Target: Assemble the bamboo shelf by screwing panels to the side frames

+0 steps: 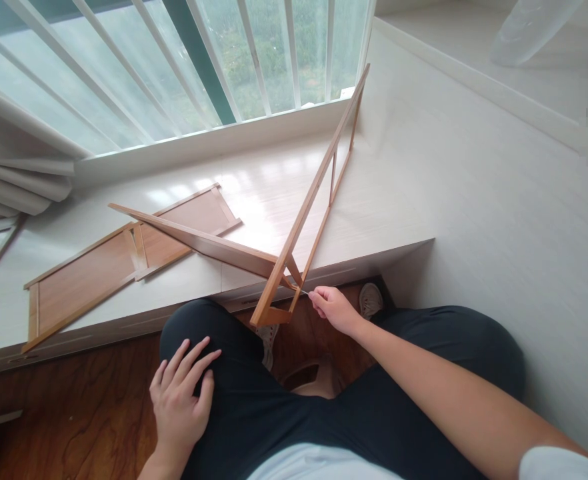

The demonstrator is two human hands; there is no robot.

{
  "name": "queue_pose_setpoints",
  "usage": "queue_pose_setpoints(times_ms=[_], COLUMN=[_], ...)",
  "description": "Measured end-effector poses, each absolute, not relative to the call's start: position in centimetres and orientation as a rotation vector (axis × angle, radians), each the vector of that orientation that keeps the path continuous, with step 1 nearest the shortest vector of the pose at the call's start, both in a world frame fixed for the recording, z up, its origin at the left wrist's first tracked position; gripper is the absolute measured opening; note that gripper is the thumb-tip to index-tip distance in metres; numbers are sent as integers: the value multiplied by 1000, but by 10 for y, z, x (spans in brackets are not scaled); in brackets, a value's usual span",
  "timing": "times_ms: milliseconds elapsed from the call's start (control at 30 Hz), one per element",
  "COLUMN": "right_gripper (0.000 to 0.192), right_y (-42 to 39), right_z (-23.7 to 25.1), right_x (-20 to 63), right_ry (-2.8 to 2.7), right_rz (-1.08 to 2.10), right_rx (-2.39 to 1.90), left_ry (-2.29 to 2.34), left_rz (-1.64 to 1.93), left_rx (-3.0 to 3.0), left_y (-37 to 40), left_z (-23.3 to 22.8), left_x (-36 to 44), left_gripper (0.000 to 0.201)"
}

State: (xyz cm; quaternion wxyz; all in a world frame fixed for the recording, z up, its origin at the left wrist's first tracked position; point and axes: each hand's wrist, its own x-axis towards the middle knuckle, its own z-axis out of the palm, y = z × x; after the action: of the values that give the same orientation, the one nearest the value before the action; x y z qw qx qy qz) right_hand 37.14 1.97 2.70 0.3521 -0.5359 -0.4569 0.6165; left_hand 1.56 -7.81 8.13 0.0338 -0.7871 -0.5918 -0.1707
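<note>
My right hand (333, 308) pinches a thin metal tool (301, 291) whose tip meets the lower joint of an upright wooden frame (310, 200). That frame leans over the edge of the white window ledge (254, 193). A long wooden board (199, 241) joins the frame at the same corner and runs left. My left hand (181, 393) lies flat and open on my left thigh, holding nothing.
Flat wooden panels (89, 273) lie on the ledge at the left. A folded curtain (19, 173) hangs at far left. The barred window (174, 60) is behind the ledge. A white raised platform (499, 187) fills the right. A shoe (371, 300) stands on the wooden floor (74, 413).
</note>
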Motion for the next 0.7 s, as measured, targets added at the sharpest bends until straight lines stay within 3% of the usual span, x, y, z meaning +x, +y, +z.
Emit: queue_pose_setpoints(times_ms=[700], right_gripper=[38], right_y=[22], right_z=[26], right_x=[374], right_ry=[-1255], right_rz=[1615], right_rx=[-1454], left_ry=[-1863], left_rz=[-511], left_rx=[-2419], left_y=[-78], left_z=[82], left_x=[16], left_gripper=[30])
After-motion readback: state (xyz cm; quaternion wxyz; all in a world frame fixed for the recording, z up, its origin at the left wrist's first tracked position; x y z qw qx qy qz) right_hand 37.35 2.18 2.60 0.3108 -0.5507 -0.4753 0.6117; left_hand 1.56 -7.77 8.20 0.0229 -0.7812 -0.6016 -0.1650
